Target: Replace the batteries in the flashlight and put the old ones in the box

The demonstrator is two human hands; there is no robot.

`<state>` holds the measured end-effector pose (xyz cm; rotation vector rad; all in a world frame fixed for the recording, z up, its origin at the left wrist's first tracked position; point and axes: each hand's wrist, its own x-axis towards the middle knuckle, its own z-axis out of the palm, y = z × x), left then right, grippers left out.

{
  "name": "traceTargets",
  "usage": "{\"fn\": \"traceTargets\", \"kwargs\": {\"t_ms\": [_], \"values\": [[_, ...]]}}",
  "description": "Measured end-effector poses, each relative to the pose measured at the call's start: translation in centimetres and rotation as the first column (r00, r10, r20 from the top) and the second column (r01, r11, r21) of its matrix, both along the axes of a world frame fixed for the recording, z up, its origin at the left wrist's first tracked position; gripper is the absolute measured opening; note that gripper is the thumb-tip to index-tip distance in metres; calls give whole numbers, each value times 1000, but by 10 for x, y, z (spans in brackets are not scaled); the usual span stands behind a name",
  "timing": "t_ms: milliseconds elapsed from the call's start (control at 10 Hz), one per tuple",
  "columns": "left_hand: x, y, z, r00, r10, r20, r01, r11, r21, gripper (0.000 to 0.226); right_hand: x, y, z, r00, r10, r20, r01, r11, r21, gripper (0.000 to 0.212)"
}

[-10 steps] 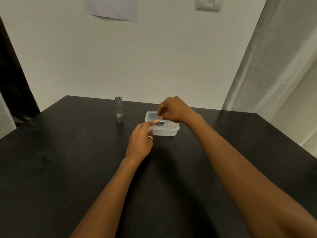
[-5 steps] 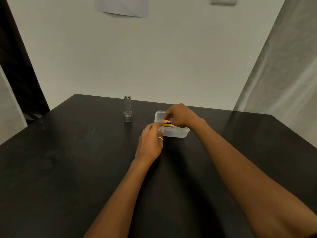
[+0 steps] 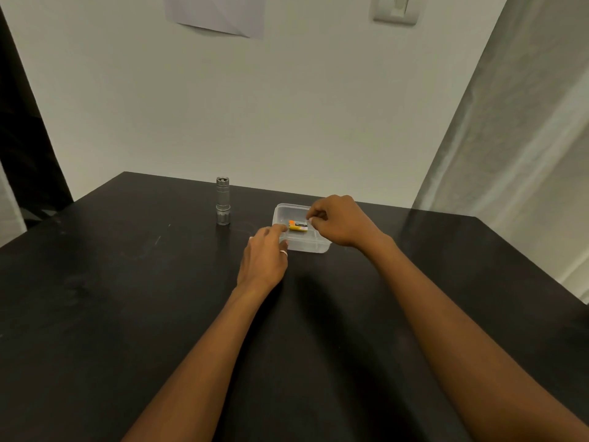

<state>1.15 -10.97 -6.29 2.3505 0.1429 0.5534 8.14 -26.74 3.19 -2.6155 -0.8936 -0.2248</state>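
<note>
A silver flashlight (image 3: 223, 200) stands upright on the black table (image 3: 127, 298), left of a small clear plastic box (image 3: 314, 247). Inside the box lie batteries (image 3: 298, 225), one orange and black, one yellow, side by side. My right hand (image 3: 342, 221) hovers over the box's right side with fingers curled. Its fingertips are just above the batteries' right end, and I see nothing in them. My left hand (image 3: 264, 258) rests on the table with fairly straight fingers touching the box's near-left corner.
A pale wall rises close behind the table's far edge, with a sheet of paper (image 3: 220, 14) and a switch plate (image 3: 395, 9) on it. A grey curtain (image 3: 516, 138) hangs at the right. The table's right edge runs diagonally near my right arm.
My right hand lowered a yellow battery into the box beside the orange one, and its fingers have since lifted a little off it. My left hand stayed at the box's corner.
</note>
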Motion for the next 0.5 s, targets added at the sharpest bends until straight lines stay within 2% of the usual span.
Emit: {"fn": "traceTargets", "kwargs": {"t_ms": [200, 300, 400, 500], "values": [[-4, -1, 3, 999, -41, -13, 40, 998, -52, 75, -16, -12, 0, 999, -31, -9, 31, 999, 20, 25], [-18, -5, 10, 999, -41, -14, 39, 993, -109, 83, -31, -16, 0, 998, -53, -22, 53, 998, 22, 30], [-38, -5, 13, 997, 0, -81, -5, 998, -60, 94, -53, -19, -5, 998, -67, -4, 67, 997, 23, 33], [-59, -5, 11, 992, 48, -120, -36, 995, 97, 89, -77, -24, -10, 991, -135, 1, 135, 990, 32, 36]]}}
